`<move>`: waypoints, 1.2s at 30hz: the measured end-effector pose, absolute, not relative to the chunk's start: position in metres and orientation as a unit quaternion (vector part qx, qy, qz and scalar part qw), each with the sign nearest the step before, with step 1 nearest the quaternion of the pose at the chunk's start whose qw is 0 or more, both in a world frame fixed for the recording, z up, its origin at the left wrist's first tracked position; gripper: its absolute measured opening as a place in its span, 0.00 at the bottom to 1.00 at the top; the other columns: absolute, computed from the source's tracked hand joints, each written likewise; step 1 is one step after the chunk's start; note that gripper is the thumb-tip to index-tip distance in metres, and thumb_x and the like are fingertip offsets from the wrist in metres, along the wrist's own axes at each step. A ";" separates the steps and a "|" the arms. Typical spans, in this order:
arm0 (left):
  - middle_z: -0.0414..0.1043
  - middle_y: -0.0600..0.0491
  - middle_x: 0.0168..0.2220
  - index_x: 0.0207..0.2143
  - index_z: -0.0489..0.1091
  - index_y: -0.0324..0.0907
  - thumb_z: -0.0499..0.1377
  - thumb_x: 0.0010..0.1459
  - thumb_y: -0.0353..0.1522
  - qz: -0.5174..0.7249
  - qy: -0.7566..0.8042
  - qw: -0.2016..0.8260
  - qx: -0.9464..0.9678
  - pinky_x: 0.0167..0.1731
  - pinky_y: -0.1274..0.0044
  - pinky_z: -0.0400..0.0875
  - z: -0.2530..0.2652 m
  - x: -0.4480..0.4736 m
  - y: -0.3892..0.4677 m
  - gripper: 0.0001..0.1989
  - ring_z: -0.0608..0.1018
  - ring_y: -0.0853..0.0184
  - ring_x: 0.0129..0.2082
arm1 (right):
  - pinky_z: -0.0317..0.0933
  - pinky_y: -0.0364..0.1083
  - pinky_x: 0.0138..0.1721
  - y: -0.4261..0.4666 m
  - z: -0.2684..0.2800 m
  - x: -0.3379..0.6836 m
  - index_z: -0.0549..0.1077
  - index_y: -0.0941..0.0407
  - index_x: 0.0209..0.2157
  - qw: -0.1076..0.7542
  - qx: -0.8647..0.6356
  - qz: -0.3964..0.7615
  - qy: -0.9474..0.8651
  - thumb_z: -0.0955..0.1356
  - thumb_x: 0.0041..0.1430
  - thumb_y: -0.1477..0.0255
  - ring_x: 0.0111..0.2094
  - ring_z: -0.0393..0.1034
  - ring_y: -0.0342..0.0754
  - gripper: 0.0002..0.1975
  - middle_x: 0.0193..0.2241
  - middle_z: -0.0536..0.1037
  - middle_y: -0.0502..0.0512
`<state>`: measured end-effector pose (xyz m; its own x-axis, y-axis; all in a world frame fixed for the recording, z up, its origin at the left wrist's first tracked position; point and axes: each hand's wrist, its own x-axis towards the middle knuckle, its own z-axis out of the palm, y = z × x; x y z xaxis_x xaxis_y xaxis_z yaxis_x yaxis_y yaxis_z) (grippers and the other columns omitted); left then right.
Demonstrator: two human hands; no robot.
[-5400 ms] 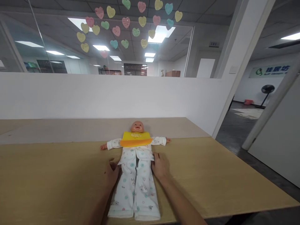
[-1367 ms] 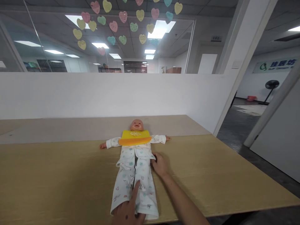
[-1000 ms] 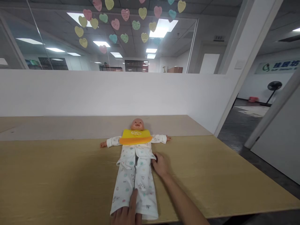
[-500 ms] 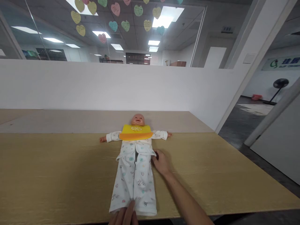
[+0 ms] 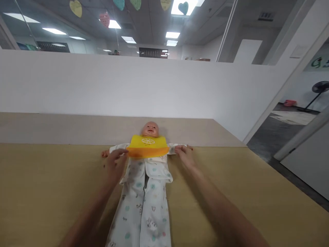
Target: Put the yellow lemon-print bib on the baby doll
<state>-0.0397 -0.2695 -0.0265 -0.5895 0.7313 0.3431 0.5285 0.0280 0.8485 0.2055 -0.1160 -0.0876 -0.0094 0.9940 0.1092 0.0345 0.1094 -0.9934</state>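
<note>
A baby doll (image 5: 150, 129) lies on its back on the table with its arms spread, dressed in a white printed top (image 5: 157, 168) and matching trousers (image 5: 154, 209). A yellow bib (image 5: 148, 141) with a white citrus-slice print and an orange lower pocket covers its chest. My left hand (image 5: 116, 164), somewhat blurred, reaches over the doll's sleeve, with its fingertips at the bib's left corner. Over the other sleeve (image 5: 172, 149) is my right hand (image 5: 185, 156), its fingers loosely bent and a little apart from the bib. Neither hand plainly grips anything.
The wooden table (image 5: 59, 192) has a greyish strip (image 5: 72, 128) along its back, against a white wall (image 5: 108, 85) with glass above. At the right, beyond a doorway, stand a black fan (image 5: 320, 86) and a red container (image 5: 290, 103).
My left hand has moved up from the trouser cuffs to the bib's corner. My right hand has gone from the top's hem up to the sleeve. The view has tilted down.
</note>
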 end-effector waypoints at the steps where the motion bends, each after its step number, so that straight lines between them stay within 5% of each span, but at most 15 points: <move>1: 0.76 0.50 0.40 0.34 0.74 0.41 0.53 0.48 0.37 0.547 0.709 0.094 0.435 0.41 0.75 0.69 -0.027 -0.047 -0.246 0.15 0.75 0.65 0.37 | 0.62 0.44 0.36 -0.104 -0.084 0.199 0.72 0.57 0.28 0.525 -0.476 0.480 -0.517 0.66 0.44 0.71 0.29 0.67 0.44 0.07 0.22 0.72 0.49; 7: 0.75 0.51 0.38 0.34 0.74 0.40 0.56 0.46 0.33 0.575 0.705 0.200 0.363 0.51 0.73 0.61 -0.040 -0.086 -0.130 0.13 0.72 0.63 0.45 | 0.62 0.42 0.31 -0.041 -0.078 0.150 0.68 0.56 0.28 0.518 -0.443 0.606 -0.410 0.67 0.43 0.70 0.25 0.65 0.42 0.07 0.20 0.69 0.46; 13: 0.71 0.52 0.22 0.39 0.71 0.35 0.58 0.46 0.39 0.542 0.660 0.430 0.293 0.29 0.72 0.71 -0.059 -0.090 -0.064 0.20 0.74 0.63 0.24 | 0.60 0.44 0.24 0.004 -0.087 0.108 0.68 0.56 0.35 0.457 -0.453 0.657 -0.391 0.66 0.46 0.66 0.20 0.65 0.46 0.13 0.18 0.70 0.45; 17: 0.71 0.53 0.19 0.40 0.70 0.35 0.57 0.48 0.39 0.538 0.619 0.506 0.268 0.23 0.73 0.71 -0.072 -0.095 -0.048 0.20 0.73 0.64 0.19 | 0.62 0.45 0.26 0.018 -0.097 0.099 0.72 0.58 0.33 0.406 -0.452 0.675 -0.420 0.65 0.47 0.64 0.22 0.67 0.47 0.14 0.20 0.74 0.50; 21: 0.73 0.50 0.20 0.36 0.71 0.33 0.59 0.47 0.38 0.530 0.568 0.586 0.231 0.23 0.73 0.72 -0.077 -0.096 -0.053 0.18 0.75 0.62 0.19 | 0.63 0.44 0.35 0.011 -0.099 0.102 0.75 0.57 0.30 0.467 -0.449 0.601 -0.469 0.65 0.44 0.66 0.32 0.71 0.49 0.13 0.26 0.78 0.51; 24: 0.77 0.45 0.28 0.43 0.71 0.31 0.60 0.48 0.37 0.526 0.503 0.651 0.214 0.29 0.69 0.74 -0.075 -0.090 -0.070 0.22 0.78 0.58 0.26 | 0.63 0.45 0.40 -0.005 -0.098 0.106 0.77 0.56 0.29 0.502 -0.433 0.579 -0.475 0.66 0.43 0.65 0.39 0.71 0.50 0.13 0.30 0.79 0.52; 30: 0.78 0.49 0.41 0.59 0.58 0.41 0.58 0.48 0.34 0.619 0.419 0.625 0.225 0.38 0.68 0.73 -0.073 -0.074 -0.117 0.34 0.80 0.57 0.37 | 0.63 0.48 0.44 -0.045 -0.103 0.121 0.78 0.56 0.30 0.528 -0.401 0.594 -0.456 0.68 0.41 0.61 0.43 0.71 0.53 0.15 0.34 0.80 0.54; 36: 0.77 0.55 0.27 0.61 0.54 0.41 0.56 0.39 0.26 0.590 0.439 0.622 0.270 0.24 0.77 0.69 -0.081 -0.054 -0.171 0.42 0.76 0.67 0.22 | 0.63 0.48 0.44 -0.093 -0.111 0.145 0.77 0.55 0.30 0.524 -0.385 0.613 -0.449 0.68 0.39 0.62 0.43 0.70 0.54 0.16 0.37 0.79 0.54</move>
<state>-0.0543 -0.1710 -0.0809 -0.0810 0.9707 -0.2263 -0.4965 0.1575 0.8536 0.1449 -0.0929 -0.1110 -0.1553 0.9879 -0.0014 -0.2975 -0.0481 -0.9535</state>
